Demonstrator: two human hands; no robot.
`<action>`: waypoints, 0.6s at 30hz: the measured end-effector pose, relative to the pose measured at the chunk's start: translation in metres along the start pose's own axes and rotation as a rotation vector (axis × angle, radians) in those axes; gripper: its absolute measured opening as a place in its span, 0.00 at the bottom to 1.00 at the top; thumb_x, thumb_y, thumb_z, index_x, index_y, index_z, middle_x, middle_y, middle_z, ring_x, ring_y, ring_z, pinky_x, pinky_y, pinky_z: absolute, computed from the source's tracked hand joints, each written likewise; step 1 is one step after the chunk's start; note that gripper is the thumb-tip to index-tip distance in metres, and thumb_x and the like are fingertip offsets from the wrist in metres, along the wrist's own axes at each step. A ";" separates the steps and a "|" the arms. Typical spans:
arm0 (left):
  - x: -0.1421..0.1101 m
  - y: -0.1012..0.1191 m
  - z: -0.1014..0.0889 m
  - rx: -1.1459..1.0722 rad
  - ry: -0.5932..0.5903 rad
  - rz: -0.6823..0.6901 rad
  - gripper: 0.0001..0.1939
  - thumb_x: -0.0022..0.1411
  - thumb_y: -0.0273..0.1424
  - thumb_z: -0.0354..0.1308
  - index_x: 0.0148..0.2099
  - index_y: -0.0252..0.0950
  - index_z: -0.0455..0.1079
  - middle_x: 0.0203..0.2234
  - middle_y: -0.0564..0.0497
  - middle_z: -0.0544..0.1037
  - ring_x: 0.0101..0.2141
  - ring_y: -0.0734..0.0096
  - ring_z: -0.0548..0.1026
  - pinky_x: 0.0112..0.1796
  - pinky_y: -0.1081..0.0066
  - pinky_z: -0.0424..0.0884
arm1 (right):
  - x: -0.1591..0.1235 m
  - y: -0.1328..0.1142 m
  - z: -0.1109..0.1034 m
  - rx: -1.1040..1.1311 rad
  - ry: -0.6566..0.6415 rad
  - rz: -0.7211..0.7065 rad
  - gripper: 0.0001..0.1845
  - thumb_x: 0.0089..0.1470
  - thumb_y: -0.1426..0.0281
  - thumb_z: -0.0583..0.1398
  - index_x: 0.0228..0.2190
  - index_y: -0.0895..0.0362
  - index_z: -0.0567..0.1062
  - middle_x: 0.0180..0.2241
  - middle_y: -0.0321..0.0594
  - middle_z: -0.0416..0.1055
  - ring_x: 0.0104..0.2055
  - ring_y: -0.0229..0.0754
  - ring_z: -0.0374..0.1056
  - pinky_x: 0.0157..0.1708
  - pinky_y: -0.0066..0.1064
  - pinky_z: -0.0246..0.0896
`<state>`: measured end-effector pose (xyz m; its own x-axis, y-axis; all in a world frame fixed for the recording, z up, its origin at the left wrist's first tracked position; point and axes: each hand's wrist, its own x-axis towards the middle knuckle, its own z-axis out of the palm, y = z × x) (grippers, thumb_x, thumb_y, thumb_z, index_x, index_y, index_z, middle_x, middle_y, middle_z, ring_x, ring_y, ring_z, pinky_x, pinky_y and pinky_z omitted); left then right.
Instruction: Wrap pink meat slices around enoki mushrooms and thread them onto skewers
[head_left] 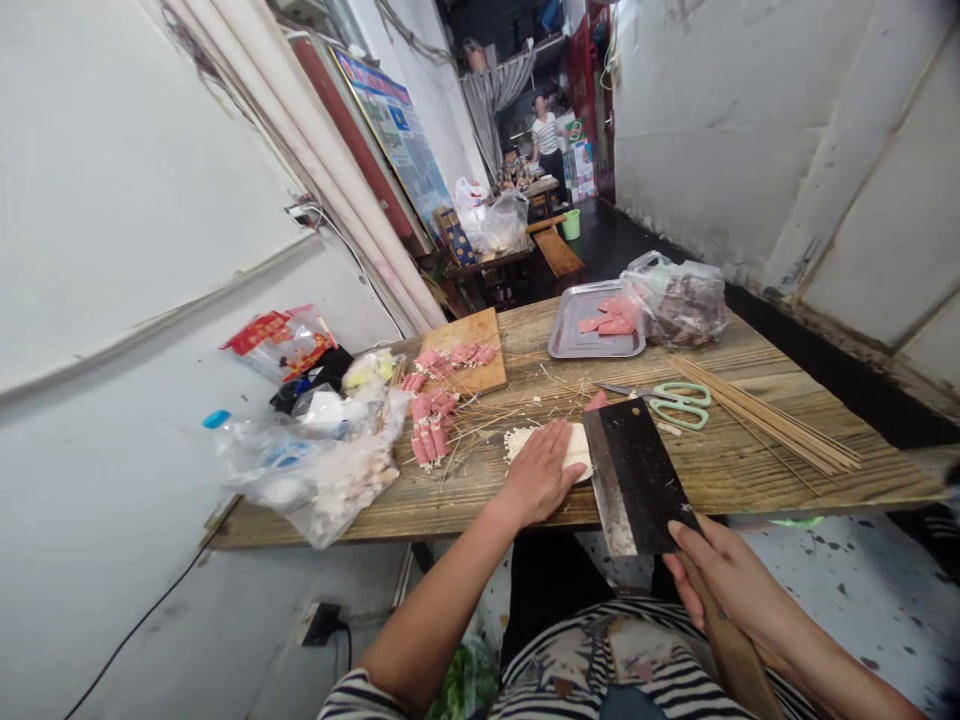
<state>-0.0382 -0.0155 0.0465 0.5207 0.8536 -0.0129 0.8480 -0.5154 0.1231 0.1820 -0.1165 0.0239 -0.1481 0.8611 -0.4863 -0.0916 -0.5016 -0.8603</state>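
My left hand (536, 475) lies flat, fingers stretched out, on a bunch of enoki mushrooms (579, 442) on the wooden table (780, 400). Its thumb points toward a cleaver (641, 480). My right hand (727, 575) is wrapped round the cleaver's wooden handle. The dark blade is held over the table's front edge, beside the cut end of the bunch. A bit of pink meat (596, 400) shows behind the blade. Left of my left hand lie pink meat rolls on skewers (431, 425), with pale enoki tips at their ends.
Green-handled scissors (679, 402) and bamboo skewers (772, 420) lie to the right. Farther back are a metal tray (562, 325) with pink meat slices, a filled plastic bag (682, 305) and a cutting board (491, 330). Bags (330, 470) crowd the left end. Two people are in the background.
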 end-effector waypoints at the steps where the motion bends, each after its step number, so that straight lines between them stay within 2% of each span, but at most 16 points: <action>1: 0.000 0.000 0.000 -0.001 -0.003 -0.002 0.32 0.71 0.44 0.35 0.67 0.27 0.48 0.66 0.39 0.54 0.66 0.61 0.49 0.64 0.59 0.50 | 0.003 -0.002 0.002 0.013 0.011 0.007 0.23 0.50 0.48 0.56 0.24 0.54 0.61 0.14 0.29 0.62 0.12 0.32 0.55 0.12 0.25 0.51; 6: 0.001 -0.003 0.005 -0.002 0.014 -0.018 0.32 0.71 0.44 0.33 0.68 0.28 0.46 0.66 0.38 0.52 0.66 0.60 0.49 0.64 0.58 0.51 | 0.010 -0.013 0.008 0.022 0.038 0.009 0.21 0.47 0.50 0.58 0.24 0.54 0.60 0.15 0.29 0.63 0.12 0.31 0.55 0.11 0.24 0.51; 11: 0.000 -0.007 0.011 0.005 0.026 0.025 0.34 0.70 0.46 0.34 0.69 0.29 0.43 0.67 0.39 0.50 0.67 0.63 0.47 0.65 0.60 0.49 | -0.001 -0.003 -0.001 -0.031 -0.027 0.022 0.24 0.49 0.46 0.56 0.23 0.54 0.61 0.14 0.28 0.60 0.12 0.31 0.54 0.12 0.24 0.50; 18: -0.001 -0.010 0.007 0.005 0.022 -0.038 0.34 0.71 0.45 0.31 0.68 0.25 0.43 0.67 0.37 0.49 0.67 0.61 0.46 0.64 0.59 0.49 | 0.025 -0.007 0.016 -0.031 -0.055 -0.025 0.22 0.49 0.49 0.56 0.22 0.54 0.59 0.13 0.28 0.60 0.10 0.31 0.53 0.12 0.25 0.50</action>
<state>-0.0467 -0.0117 0.0381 0.4859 0.8740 0.0046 0.8677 -0.4830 0.1175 0.1629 -0.0927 0.0199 -0.2000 0.8672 -0.4561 -0.0659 -0.4764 -0.8768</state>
